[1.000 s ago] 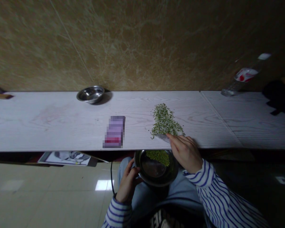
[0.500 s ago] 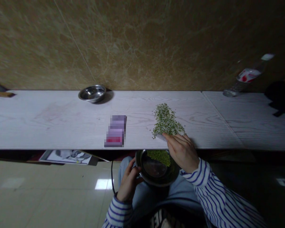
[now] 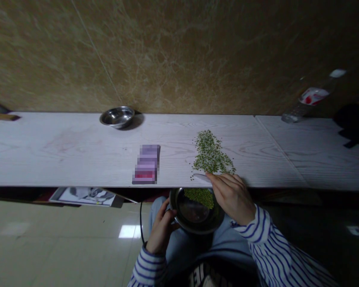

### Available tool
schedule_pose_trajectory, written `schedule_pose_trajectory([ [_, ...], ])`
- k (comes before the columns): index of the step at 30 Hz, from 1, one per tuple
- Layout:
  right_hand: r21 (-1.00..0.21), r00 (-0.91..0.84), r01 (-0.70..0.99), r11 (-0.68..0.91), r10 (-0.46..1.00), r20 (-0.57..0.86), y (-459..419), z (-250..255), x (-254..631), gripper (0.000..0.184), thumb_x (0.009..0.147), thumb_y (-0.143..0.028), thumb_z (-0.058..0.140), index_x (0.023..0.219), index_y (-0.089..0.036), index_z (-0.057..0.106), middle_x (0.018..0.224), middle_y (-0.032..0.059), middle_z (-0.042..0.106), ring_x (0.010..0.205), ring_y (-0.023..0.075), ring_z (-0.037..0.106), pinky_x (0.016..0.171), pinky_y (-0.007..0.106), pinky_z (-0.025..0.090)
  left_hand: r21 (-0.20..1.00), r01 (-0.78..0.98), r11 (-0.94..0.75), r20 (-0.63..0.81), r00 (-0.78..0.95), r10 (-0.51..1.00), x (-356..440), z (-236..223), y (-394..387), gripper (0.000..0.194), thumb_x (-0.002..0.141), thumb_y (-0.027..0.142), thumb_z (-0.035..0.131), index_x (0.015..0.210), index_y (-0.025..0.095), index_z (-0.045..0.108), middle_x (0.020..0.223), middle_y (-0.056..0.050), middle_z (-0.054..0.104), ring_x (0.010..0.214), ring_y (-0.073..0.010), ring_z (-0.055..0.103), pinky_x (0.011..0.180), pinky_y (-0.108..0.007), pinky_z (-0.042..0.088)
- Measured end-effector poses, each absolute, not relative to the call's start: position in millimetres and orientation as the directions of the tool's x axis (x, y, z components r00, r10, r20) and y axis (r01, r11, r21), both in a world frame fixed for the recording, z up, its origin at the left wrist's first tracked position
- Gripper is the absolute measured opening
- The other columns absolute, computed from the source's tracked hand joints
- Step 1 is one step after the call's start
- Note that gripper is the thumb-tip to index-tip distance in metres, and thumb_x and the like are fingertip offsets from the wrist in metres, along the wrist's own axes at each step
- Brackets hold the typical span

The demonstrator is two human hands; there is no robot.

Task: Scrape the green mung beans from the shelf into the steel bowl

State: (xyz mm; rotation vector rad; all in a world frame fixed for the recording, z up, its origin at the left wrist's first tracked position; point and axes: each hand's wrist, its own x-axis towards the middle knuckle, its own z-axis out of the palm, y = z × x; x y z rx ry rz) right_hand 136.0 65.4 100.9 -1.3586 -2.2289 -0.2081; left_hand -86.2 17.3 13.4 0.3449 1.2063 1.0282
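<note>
My left hand point(image 3: 162, 231) grips the left rim of a steel bowl point(image 3: 197, 228) held over my lap, just under the table's front edge. Small green grains, which look like mung beans point(image 3: 200, 197), lie heaped at the bowl's far side. More of the green grains point(image 3: 210, 151) are spread in a loose patch on the tabletop. At the near side of that patch, my right hand point(image 3: 231, 195) pinches a thin, pale, flat scraper-like piece point(image 3: 202, 177), its tip pointing left. The fingers hide the rest of this piece.
A smaller steel bowl point(image 3: 117, 118) stands by the wall, left of the middle. A blurred purple phone-shaped object point(image 3: 146, 163) lies left of the grains. At the right are a clear plastic bottle point(image 3: 311, 97) and a dark item point(image 3: 351, 123). An open drawer point(image 3: 86, 196) sits below the tabletop point(image 3: 77, 167).
My right hand with the flat piece moved slightly left, then back toward the table's front edge, away from the patch. My left hand keeps holding the bowl.
</note>
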Motion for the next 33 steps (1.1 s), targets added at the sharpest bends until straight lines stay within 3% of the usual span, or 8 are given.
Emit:
schedule_pose_trajectory([
  [17,-0.13,-0.281,0.912,0.39,0.822,0.495,73,96,133,0.028,0.094,-0.011,0.05,0.114,-0.016,0.069,0.087,0.0044,0.076,0.079,0.0188,0.065,0.073,0.033,0.037,0.695,-0.494,0.523,-0.608,-0.014,0.794,-91,11,17,0.062,0.067,0.03,0.072,0.127,0.024,0.061,0.095,-0.005,0.07,0.088,-0.024,0.065,0.068,-0.035,0.055],
  [33,-0.139,-0.362,0.867,0.479,0.796,0.485,75,101,125,0.028,0.096,-0.012,0.05,0.116,-0.018,0.068,0.094,0.0034,0.077,0.082,0.0174,0.065,0.074,0.033,0.038,0.698,-0.48,0.531,-0.611,-0.014,0.791,-92,14,16,0.059,0.066,0.031,0.071,0.124,0.024,0.062,0.09,-0.004,0.07,0.085,-0.024,0.066,0.067,-0.034,0.055],
])
